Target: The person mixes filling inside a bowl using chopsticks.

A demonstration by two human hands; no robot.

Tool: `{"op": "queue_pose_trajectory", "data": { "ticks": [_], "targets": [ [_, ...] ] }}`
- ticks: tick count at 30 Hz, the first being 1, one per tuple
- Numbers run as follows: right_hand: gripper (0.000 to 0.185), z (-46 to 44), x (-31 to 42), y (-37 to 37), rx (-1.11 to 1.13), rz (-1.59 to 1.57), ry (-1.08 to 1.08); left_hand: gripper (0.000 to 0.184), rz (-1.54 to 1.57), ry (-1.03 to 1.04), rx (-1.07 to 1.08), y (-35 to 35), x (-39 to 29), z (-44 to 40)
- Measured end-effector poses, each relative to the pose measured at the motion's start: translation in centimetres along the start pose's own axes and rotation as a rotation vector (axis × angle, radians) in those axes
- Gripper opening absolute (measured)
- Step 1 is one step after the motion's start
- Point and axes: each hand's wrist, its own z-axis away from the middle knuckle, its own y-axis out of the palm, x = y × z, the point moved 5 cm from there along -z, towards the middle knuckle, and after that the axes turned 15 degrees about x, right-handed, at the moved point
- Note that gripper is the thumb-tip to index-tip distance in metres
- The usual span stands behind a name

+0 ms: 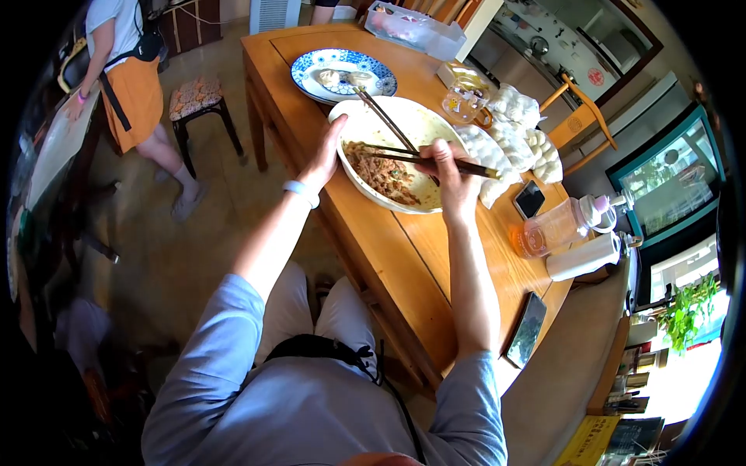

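Note:
A large white bowl (423, 124) stands on the wooden table and holds a brown minced filling (381, 177). My left hand (325, 155) grips the bowl's left rim, thumb at the edge. Over the right side of the bowl, my right hand (451, 177) is closed round dark chopsticks (396, 154), whose tips reach into the filling. Another pair of chopsticks (381, 113) leans across the bowl and its far rim, passing near my right hand. Beyond the bowl, a blue-patterned plate (305, 68) carries two pale dumplings (360, 78).
Bags of white dough pieces (513, 140), a glass mug (464, 103), phones (530, 199), a pink-tinted bottle (553, 227) and a white bottle (584, 257) lie right. A plastic bin (412, 33) is at the far end. A person (140, 78) stands left beside a stool (197, 101).

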Motion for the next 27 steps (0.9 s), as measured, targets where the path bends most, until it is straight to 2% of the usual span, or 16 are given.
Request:
{"op": "queue_pose_trajectory", "data": {
  "ticks": [6,9,12,16,18,22,25,27],
  "targets": [
    [0.026,1.2,1.0,-1.8,0.305,0.214,0.227,0.044,0.037,-0.040,-0.030,0.4,-0.2,0.4],
    [0.024,2.2,3.5,-4.4,0.163,0.151,0.216,0.042,0.033,-0.023,-0.038,0.4,-0.4,0.3],
    [0.021,2.9,4.5,-5.3,0.068,0.254,0.143,0.042,0.042,-0.015,-0.012,0.8,-0.6,0.4],
    [0.018,4.4,3.5,-0.7,0.294,0.596,-0.180,0.042,0.043,-0.013,-0.016,0.6,-0.4,0.2],
    [0.020,5.4,3.5,0.8,0.431,0.713,-0.128,0.042,0.033,0.008,0.011,0.3,-0.3,0.2],
    [0.020,5.8,5.7,-0.5,0.553,0.707,-0.102,0.042,0.026,0.030,-0.003,0.3,-0.5,0.3],
    [0.022,5.0,6.0,-3.7,0.420,0.519,0.163,0.043,0.032,0.011,-0.025,0.3,-0.1,0.0],
    [0.022,4.4,5.2,-4.3,0.357,0.460,0.073,0.044,0.031,-0.011,-0.023,0.3,-0.2,0.2]
  ]
}}
